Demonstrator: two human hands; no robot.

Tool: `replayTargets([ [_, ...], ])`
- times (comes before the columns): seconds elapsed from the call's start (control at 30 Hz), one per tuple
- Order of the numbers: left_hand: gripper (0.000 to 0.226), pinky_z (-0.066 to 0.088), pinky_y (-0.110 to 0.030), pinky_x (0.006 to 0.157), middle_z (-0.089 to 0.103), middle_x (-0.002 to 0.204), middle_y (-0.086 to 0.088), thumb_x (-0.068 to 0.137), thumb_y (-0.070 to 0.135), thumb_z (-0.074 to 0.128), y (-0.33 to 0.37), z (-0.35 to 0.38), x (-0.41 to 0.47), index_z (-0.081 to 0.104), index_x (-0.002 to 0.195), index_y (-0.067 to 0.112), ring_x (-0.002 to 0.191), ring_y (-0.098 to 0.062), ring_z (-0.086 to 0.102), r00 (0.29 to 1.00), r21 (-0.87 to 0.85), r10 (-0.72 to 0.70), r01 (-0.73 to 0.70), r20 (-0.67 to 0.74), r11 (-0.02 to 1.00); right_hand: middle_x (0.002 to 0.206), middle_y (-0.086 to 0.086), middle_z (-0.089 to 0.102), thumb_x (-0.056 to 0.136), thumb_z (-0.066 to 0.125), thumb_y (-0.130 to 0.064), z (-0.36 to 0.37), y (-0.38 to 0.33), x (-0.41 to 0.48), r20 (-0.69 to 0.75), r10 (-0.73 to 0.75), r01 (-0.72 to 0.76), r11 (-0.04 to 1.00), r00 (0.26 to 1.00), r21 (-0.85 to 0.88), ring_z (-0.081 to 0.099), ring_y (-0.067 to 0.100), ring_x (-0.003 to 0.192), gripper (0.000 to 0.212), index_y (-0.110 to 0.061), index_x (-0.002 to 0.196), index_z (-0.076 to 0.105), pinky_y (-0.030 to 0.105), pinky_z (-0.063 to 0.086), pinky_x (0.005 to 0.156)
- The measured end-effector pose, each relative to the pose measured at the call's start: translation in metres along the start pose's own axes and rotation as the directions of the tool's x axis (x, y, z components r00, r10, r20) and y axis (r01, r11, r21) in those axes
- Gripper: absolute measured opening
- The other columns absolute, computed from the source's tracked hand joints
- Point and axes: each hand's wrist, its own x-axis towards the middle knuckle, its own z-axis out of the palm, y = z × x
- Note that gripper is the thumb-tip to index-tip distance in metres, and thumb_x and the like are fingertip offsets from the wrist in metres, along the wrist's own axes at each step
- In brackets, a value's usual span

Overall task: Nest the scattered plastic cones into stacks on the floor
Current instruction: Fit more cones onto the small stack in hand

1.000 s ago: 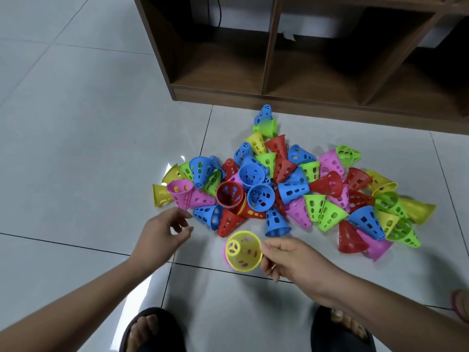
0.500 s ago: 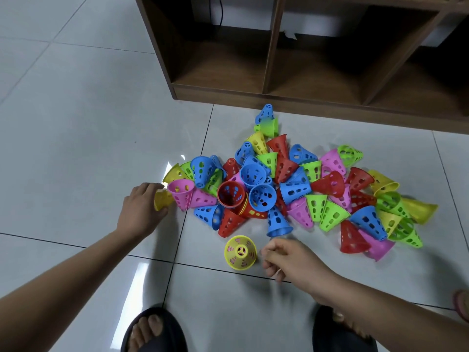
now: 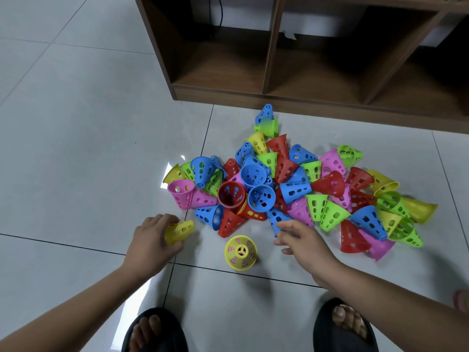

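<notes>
A heap of perforated plastic cones (image 3: 291, 184) in red, blue, green, pink and yellow lies scattered on the tiled floor. In front of it a yellow cone (image 3: 240, 252) stands upright over a pink one, tip up. My left hand (image 3: 152, 240) grips another yellow cone (image 3: 180, 231) lying on its side, left of the standing pair. My right hand (image 3: 302, 240) hovers with fingers spread just right of the standing pair, fingertips near a blue cone (image 3: 276, 218) at the heap's front edge; it holds nothing.
A dark wooden shelf unit (image 3: 279, 72) with open compartments stands on the floor right behind the heap. My two feet in black sandals (image 3: 154, 331) are at the bottom of the view. Grey floor tiles (image 3: 76, 148) spread to the left.
My left hand took a yellow cone from the heap's left edge and pulled it back toward me. My right hand let go of the yellow-over-pink pair, which now stands on the floor, and moved right.
</notes>
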Motion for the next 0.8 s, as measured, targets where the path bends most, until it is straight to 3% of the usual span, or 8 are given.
replayTargets([
  [0.13, 0.046, 0.043, -0.042, 0.088, 0.064, 0.109, 0.027, 0.078, 0.059, 0.07, 0.032, -0.008, -0.01, 0.062, 0.121, 0.043, 0.105, -0.013, 0.053, 0.995, -0.082, 0.092, -0.095, -0.039, 0.992, 0.102, 0.001, 0.078, 0.103, 0.066, -0.016, -0.009, 0.002, -0.008, -0.073, -0.007, 0.007, 1.0, 0.997, 0.0, 0.077, 0.014, 0.089, 0.01, -0.021, 0.103, 0.074, 0.033, 0.058, 0.074],
  [0.27, 0.049, 0.04, -0.036, 0.098, 0.065, 0.12, 0.027, 0.085, 0.058, 0.076, 0.07, -0.026, -0.015, 0.06, 0.13, 0.045, 0.116, -0.005, 0.053, 0.989, -0.249, 0.114, -0.134, -0.094, 0.959, 0.097, 0.001, 0.078, 0.102, 0.066, -0.011, -0.019, 0.002, -0.02, -0.11, -0.019, 0.022, 0.999, 0.994, 0.026, 0.074, 0.011, 0.078, 0.009, -0.016, 0.1, 0.073, 0.032, 0.054, 0.069],
  [0.47, 0.054, 0.05, -0.032, 0.101, 0.068, 0.134, 0.013, 0.089, 0.043, 0.087, 0.12, -0.049, -0.02, 0.06, 0.136, 0.037, 0.125, -0.018, 0.064, 0.985, -0.528, 0.159, -0.17, -0.067, 0.832, 0.103, 0.011, 0.078, 0.101, 0.065, -0.003, -0.03, -0.007, -0.03, -0.036, -0.026, 0.034, 0.969, 0.999, 0.244, 0.071, 0.02, 0.083, 0.011, -0.009, 0.11, 0.065, 0.033, 0.052, 0.069],
  [0.63, 0.051, 0.05, -0.023, 0.101, 0.068, 0.133, 0.016, 0.09, 0.039, 0.086, 0.144, -0.045, -0.03, 0.062, 0.135, 0.039, 0.123, -0.016, 0.066, 0.97, -0.556, 0.24, -0.223, -0.043, 0.801, 0.094, 0.009, 0.074, 0.102, 0.06, 0.001, -0.027, -0.027, -0.041, 0.086, -0.05, 0.003, 0.875, 0.995, 0.484, 0.067, 0.016, 0.078, 0.02, -0.003, 0.122, 0.062, 0.029, 0.05, 0.066],
  [0.8, 0.049, 0.05, -0.024, 0.098, 0.07, 0.126, 0.016, 0.087, 0.039, 0.089, 0.141, -0.025, -0.034, 0.064, 0.129, 0.038, 0.117, -0.015, 0.066, 0.967, -0.536, 0.251, -0.192, 0.038, 0.822, 0.102, 0.012, 0.072, 0.101, 0.058, -0.003, -0.024, -0.038, -0.051, 0.21, -0.079, -0.056, 0.822, 0.974, 0.567, 0.063, 0.018, 0.083, 0.029, -0.002, 0.128, 0.066, 0.032, 0.046, 0.071],
])
